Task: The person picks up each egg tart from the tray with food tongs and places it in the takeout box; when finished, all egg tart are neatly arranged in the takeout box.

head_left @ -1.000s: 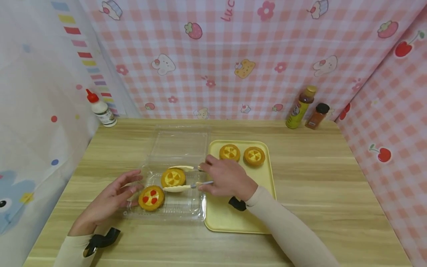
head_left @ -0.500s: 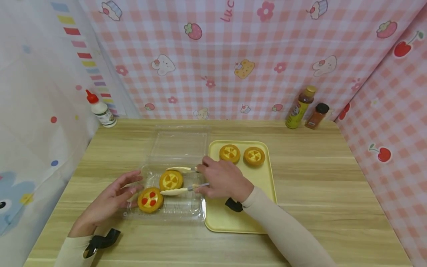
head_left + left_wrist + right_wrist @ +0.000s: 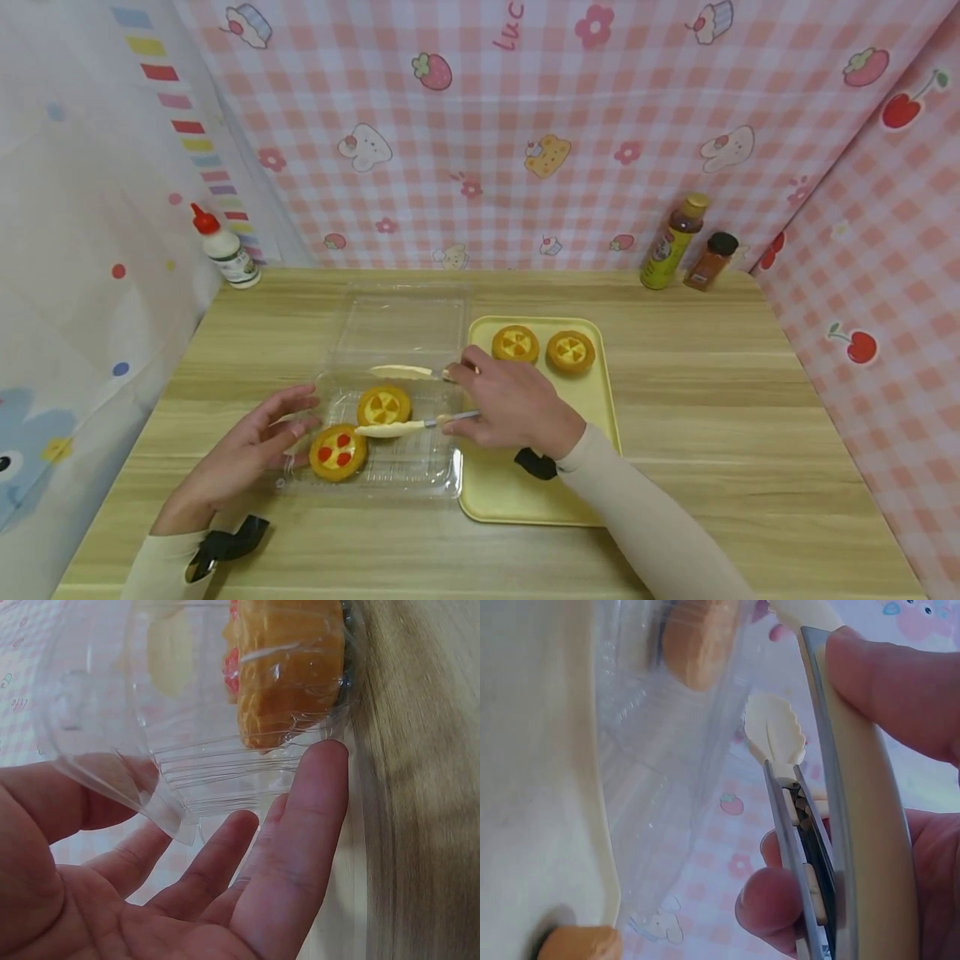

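My right hand (image 3: 517,404) grips a pair of food tongs (image 3: 870,802) with cream, scallop-edged tips. The tong arms are spread apart over the clear plastic container (image 3: 431,479). Between the tips, in the head view, lies an egg tart with orange wedges (image 3: 384,407), resting in the container; the upper tip stands away from it. Beside it at lower left sits a tart with red pieces (image 3: 338,452), close to the near tong tip. My left hand (image 3: 251,437) holds the container's left side, its thumb and fingers (image 3: 315,795) about the plastic wall.
A yellow tray (image 3: 536,504) stands right of the container, with two orange-topped tarts (image 3: 571,352) at its far end. The container's clear lid (image 3: 405,325) lies folded back. A white bottle (image 3: 228,250) is at back left; a sauce bottle (image 3: 671,246) and spice jar (image 3: 711,262) stand at back right.
The tongs first moved slightly left with the orange-topped tart, then their tips spread wider and came away from it. The tart now lies against the red-topped one. My left hand stays put.
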{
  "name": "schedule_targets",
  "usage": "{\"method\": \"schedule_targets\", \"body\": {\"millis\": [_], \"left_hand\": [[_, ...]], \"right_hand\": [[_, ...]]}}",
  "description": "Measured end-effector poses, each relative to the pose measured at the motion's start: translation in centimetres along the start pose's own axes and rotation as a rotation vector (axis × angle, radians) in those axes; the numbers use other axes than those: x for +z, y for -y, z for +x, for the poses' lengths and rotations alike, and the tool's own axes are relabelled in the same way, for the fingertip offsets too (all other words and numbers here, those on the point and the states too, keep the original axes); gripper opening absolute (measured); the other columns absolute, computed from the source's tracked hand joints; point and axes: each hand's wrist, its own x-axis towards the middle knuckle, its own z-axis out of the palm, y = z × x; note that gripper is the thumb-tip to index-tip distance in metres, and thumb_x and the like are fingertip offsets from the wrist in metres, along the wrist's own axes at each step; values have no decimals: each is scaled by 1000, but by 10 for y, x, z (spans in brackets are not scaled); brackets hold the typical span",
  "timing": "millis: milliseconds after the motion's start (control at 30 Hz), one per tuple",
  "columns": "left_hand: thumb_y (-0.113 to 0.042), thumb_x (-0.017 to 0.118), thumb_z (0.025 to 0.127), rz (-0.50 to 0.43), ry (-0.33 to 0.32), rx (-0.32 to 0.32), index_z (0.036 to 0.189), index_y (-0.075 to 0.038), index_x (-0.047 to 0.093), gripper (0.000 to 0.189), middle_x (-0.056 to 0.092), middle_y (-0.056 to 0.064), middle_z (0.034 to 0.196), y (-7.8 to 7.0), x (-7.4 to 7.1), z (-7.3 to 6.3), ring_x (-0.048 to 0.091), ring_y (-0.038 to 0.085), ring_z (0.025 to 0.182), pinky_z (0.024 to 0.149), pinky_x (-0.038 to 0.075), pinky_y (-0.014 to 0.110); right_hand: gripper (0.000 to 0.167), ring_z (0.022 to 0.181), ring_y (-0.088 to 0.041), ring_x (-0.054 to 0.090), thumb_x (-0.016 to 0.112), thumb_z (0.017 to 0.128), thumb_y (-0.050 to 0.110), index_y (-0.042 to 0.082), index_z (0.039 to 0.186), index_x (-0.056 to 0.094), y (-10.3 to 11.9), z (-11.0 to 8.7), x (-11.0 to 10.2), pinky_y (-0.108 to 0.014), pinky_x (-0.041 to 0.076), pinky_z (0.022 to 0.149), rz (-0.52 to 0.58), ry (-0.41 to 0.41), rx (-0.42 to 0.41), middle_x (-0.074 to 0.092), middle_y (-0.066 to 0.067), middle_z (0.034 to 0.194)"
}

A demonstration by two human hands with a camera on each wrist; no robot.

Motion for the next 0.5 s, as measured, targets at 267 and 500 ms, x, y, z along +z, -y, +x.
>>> {"method": "schedule_targets", "body": {"millis": [267, 500], "left_hand": [[-23, 48, 115, -8, 6, 13, 166, -7, 24, 59, 30, 28, 163, 1, 0, 0, 60, -5, 125, 87, 65, 38], [-23, 49, 114, -8, 9, 16, 166, -6, 23, 60, 29, 29, 163, 1, 0, 1, 60, -5, 125, 87, 65, 39]], "right_hand": [[69, 56, -7, 45, 75, 90, 64, 17, 139, 66, -9, -17, -13, -21, 35, 45, 65, -48, 79, 60, 2, 116], [65, 56, -6, 45, 80, 88, 60, 14, 133, 69, -23, -37, -20, -21, 38, 46, 66, -155, 95, 62, 0, 117]]}}
